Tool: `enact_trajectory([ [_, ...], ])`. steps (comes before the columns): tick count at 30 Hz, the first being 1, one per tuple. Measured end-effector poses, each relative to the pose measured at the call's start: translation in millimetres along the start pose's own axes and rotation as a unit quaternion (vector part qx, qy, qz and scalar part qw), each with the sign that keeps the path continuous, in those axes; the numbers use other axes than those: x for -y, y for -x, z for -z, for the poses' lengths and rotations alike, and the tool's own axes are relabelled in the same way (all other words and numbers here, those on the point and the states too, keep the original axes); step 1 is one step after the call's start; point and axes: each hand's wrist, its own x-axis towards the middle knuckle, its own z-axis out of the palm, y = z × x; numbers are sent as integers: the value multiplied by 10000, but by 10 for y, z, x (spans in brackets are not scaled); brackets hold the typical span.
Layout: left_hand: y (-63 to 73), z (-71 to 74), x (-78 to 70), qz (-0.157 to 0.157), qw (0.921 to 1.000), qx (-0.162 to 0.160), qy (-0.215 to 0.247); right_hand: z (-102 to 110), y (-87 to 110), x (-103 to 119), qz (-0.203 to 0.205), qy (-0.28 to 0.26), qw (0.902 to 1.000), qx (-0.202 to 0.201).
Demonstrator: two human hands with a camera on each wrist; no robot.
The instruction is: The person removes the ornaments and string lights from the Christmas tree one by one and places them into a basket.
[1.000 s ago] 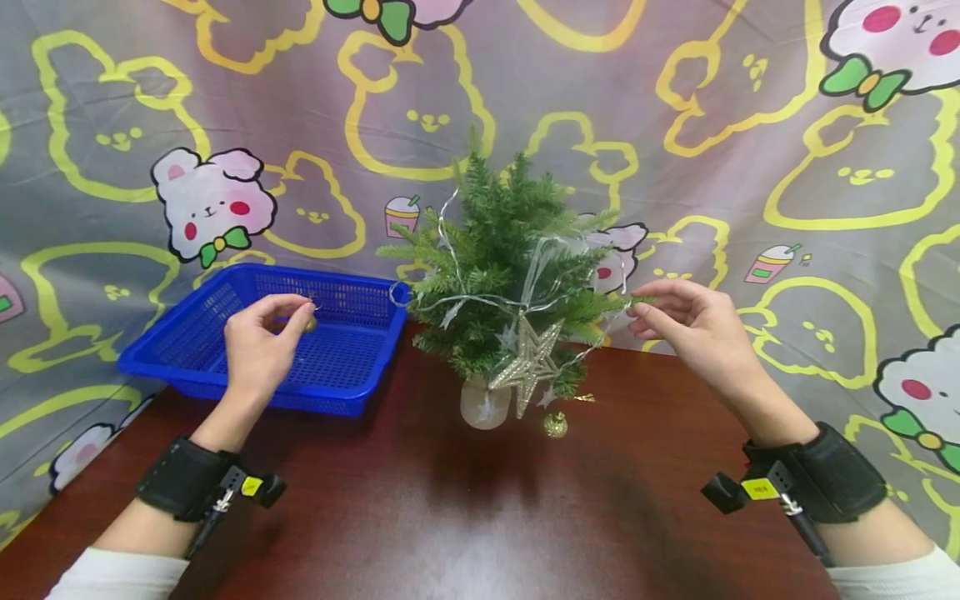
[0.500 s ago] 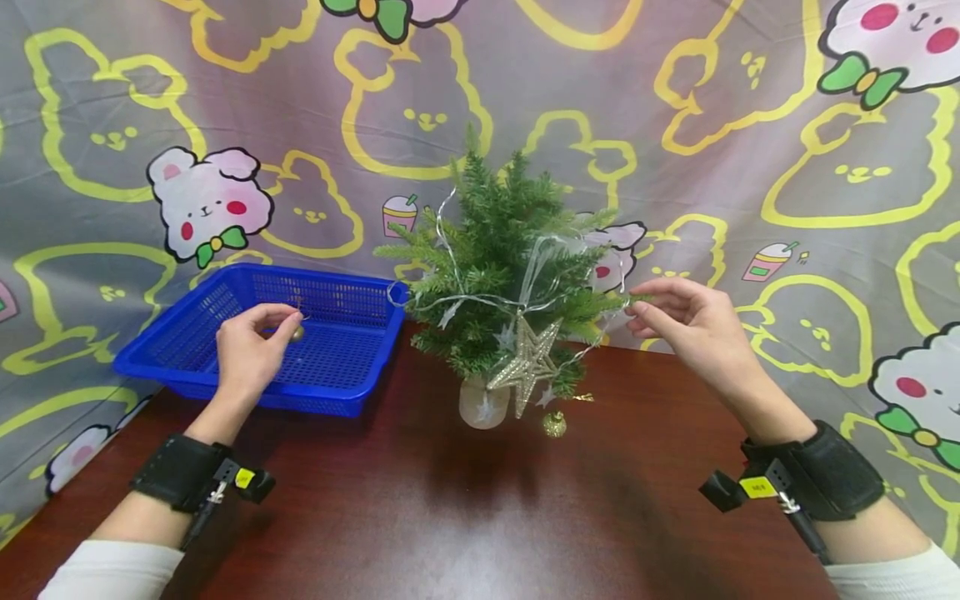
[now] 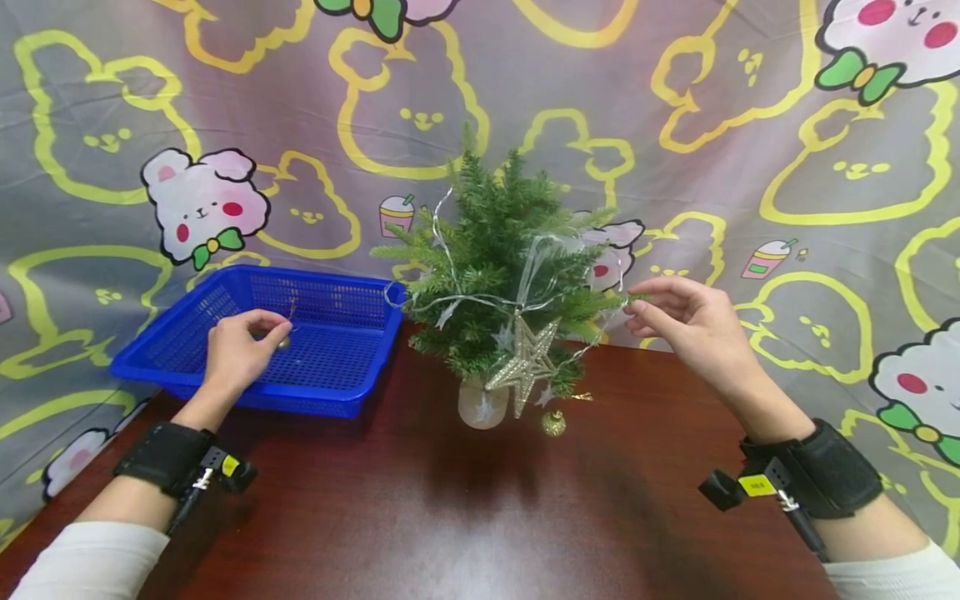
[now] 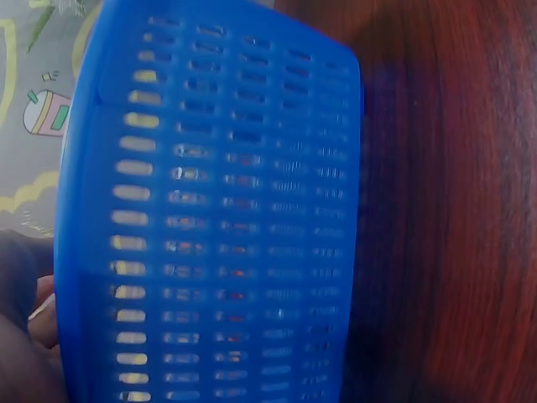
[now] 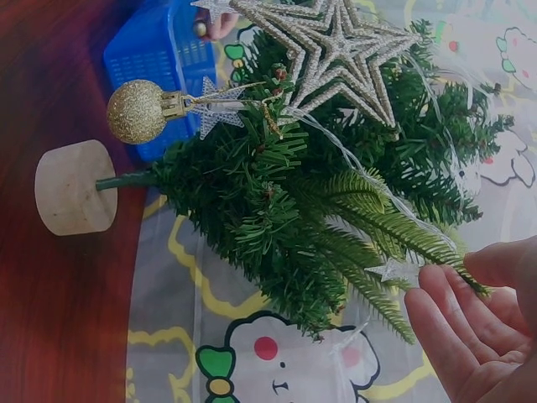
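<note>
Over the blue plastic basket (image 3: 367, 379), my left hand (image 3: 238, 354) pinches the thread of a small gold bauble (image 3: 283, 342), which hangs just below the fingertips. In the left wrist view the basket wall (image 4: 210, 260) hides most of that hand (image 4: 25, 327). A small Christmas tree (image 3: 498, 242) stands at the middle. On its right side, my right hand (image 3: 693, 325) pinches the tip of a tree branch (image 5: 445, 256) between thumb and fingers, beside a clear star light (image 5: 394, 270). A glittery star (image 3: 525, 365) and another gold bauble (image 3: 553, 423) hang on the tree's front.
Clear string lights (image 3: 480, 298) wind round the branches. The tree's pale round base (image 3: 482, 408) rests on the dark red wooden table (image 3: 420, 517). Behind it hangs a patterned grey cloth (image 3: 300, 108). The basket stands left of the tree, against the cloth.
My left hand, with the bauble, has moved left and slightly down over the basket. My right hand stays at the branch tip.
</note>
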Motion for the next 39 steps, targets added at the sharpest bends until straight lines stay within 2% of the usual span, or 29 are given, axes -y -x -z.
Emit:
enact_trajectory([
  [4, -11, 23, 33, 139, 9989, 396, -196, -5, 2, 7, 61, -65, 10000, -2],
  [10, -84, 27, 60, -58, 9954, 836, -468, -6, -8, 17, 109, -127, 9999, -8],
  [13, -116, 27, 62, -26, 9906, 1199, -657, -1, -19, 25, 98, -161, 9998, 11],
  [18, -157, 16, 62, 298, 9759, 1876, -1077, 9, -28, 27, 21, -80, 10000, 13],
  [25, -203, 6, 81, 473, 9544, 2564, -1454, 13, -29, 36, 12, -47, 10000, 48],
  [30, -236, -4, 91, 412, 9481, 2746, -1551, 13, -38, 48, 54, -63, 10000, 39],
  [33, -262, -7, 96, 425, 9417, 2909, -1638, 15, -40, 51, 80, -71, 9999, 18],
  [36, -277, -7, 95, 436, 9313, 3170, -1742, 18, -42, 51, 119, -71, 9999, 3],
  [39, -278, -8, 82, 276, 9191, 3436, -1906, 20, -43, 52, 137, -67, 9999, 5],
])
